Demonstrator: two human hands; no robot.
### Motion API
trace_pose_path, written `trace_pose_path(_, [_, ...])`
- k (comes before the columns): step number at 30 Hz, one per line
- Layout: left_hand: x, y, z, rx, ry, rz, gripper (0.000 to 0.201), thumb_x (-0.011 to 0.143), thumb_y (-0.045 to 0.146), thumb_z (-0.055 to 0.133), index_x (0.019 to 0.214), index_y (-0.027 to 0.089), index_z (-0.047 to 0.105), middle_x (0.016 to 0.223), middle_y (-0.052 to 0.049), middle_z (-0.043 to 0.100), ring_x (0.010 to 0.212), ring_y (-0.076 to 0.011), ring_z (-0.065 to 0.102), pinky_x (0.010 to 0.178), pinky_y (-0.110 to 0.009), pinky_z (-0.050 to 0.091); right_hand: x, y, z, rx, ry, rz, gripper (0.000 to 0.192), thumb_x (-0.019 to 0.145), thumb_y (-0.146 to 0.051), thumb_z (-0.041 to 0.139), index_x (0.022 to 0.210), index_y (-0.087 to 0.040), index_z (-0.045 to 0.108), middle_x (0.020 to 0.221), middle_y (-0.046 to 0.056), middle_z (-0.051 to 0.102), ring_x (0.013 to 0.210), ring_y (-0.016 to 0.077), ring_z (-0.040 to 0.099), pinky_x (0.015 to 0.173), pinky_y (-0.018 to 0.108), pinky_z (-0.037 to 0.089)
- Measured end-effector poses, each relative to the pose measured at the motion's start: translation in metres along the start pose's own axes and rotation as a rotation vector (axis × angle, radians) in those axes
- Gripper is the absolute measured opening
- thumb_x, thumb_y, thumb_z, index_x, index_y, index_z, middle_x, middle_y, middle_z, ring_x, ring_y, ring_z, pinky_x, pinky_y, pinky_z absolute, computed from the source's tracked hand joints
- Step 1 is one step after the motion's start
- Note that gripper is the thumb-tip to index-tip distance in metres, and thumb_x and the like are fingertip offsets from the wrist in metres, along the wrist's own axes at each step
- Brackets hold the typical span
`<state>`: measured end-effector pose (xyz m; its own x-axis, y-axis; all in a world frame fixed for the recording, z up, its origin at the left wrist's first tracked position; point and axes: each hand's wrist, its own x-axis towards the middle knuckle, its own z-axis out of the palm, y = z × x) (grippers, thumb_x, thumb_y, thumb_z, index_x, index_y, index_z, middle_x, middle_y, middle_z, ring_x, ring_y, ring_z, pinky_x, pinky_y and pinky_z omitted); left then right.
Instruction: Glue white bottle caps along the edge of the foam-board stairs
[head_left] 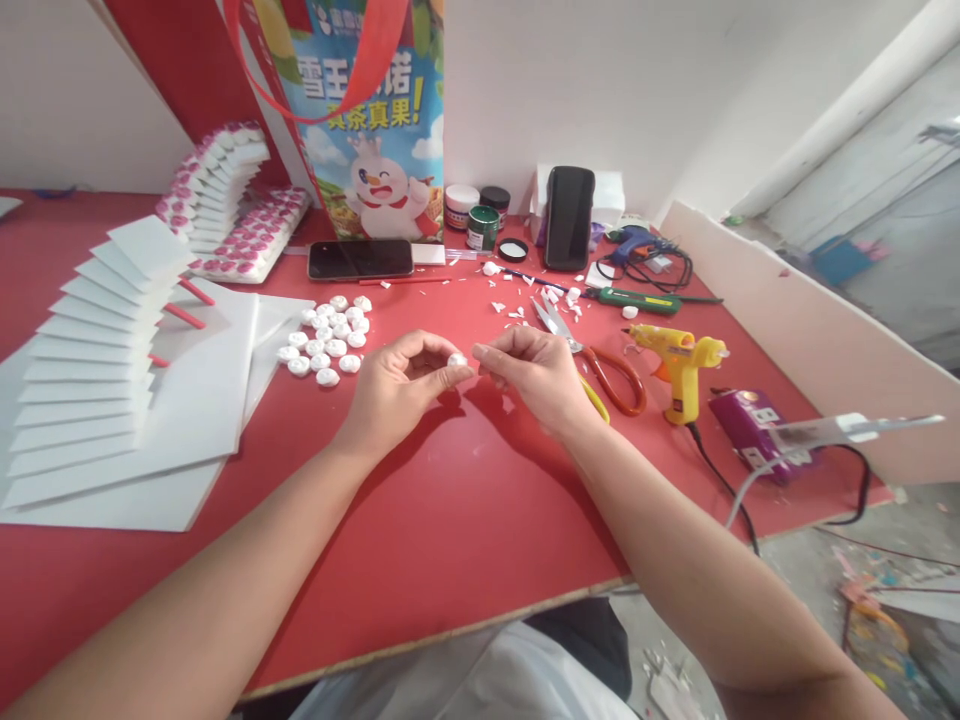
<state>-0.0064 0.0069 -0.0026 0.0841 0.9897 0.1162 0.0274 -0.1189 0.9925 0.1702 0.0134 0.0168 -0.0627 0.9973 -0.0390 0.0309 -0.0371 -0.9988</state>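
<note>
Red desk (465, 520) below. Left hand (397, 385) and right hand (536, 370) raised just above it, fingertips meeting at centre. Small white roll (457, 359) pinched in left grip, touching right grip closed on its right side. Pile of 15-odd finished rolls (330, 340) left of it.

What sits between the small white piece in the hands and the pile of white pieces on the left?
Nothing visible. The white piece is pinched in the left hand, right hand alongside; only bare red table lies before the pile.
</note>
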Motion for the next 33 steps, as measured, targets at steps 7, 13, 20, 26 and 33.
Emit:
trace_pose_path(7, [-0.0016,0.0011,0.0003,0.025,-0.009,0.031,0.027,0.073,0.040,0.089,0.080,0.020,0.072,0.080,-0.002,0.072,0.074,-0.0169,0.066,0.069,-0.027,0.054,-0.0006,-0.0024,0.0004,0.044,0.041,0.013,0.046,0.075,-0.052,0.085,0.054,-0.018,0.062,0.049,0.000,0.058,0.043,0.0078,0.043,0.041,0.024,0.034])
trace_pose_path(13, [-0.0016,0.0011,0.0000,0.031,-0.017,0.030,0.028,0.073,0.041,0.088,0.081,0.020,0.071,0.081,-0.002,0.072,0.075,-0.0177,0.066,0.069,-0.028,0.055,0.0005,-0.0005,0.0003,0.057,0.046,0.046,0.055,0.078,-0.059,0.081,0.048,-0.018,0.059,0.044,0.000,0.055,0.038,0.0066,0.039,0.041,0.025,0.030])
trace_pose_path(20, [-0.0004,0.0014,0.0006,0.054,-0.019,0.059,0.032,0.073,0.044,0.088,0.080,0.019,0.071,0.080,-0.002,0.072,0.073,-0.0164,0.067,0.068,-0.026,0.056,0.0016,0.0015,0.0002,0.063,0.050,0.062,0.054,0.078,-0.059,0.079,0.050,-0.017,0.060,0.043,-0.001,0.054,0.038,0.0056,0.037,0.040,0.024,0.028])
trace_pose_path(26, [-0.0004,0.0012,0.0007,0.074,-0.018,0.064,0.029,0.074,0.042,0.087,0.079,0.019,0.070,0.079,-0.002,0.072,0.071,-0.0153,0.067,0.065,-0.025,0.056,0.0018,0.0013,-0.0002,0.083,0.048,0.036,0.055,0.083,-0.052,0.075,0.047,-0.018,0.051,0.044,-0.004,0.044,0.042,0.0049,0.032,0.042,0.024,0.023])
trace_pose_path(33, [-0.0005,0.0008,0.0012,0.062,-0.016,0.054,0.026,0.074,0.038,0.087,0.080,0.018,0.071,0.079,-0.002,0.072,0.071,-0.0152,0.067,0.065,-0.025,0.057,0.0020,0.0000,-0.0003,0.159,0.045,0.024,0.056,0.080,-0.050,0.077,0.050,-0.020,0.041,0.047,-0.006,0.040,0.045,0.0049,0.028,0.046,0.025,0.021])
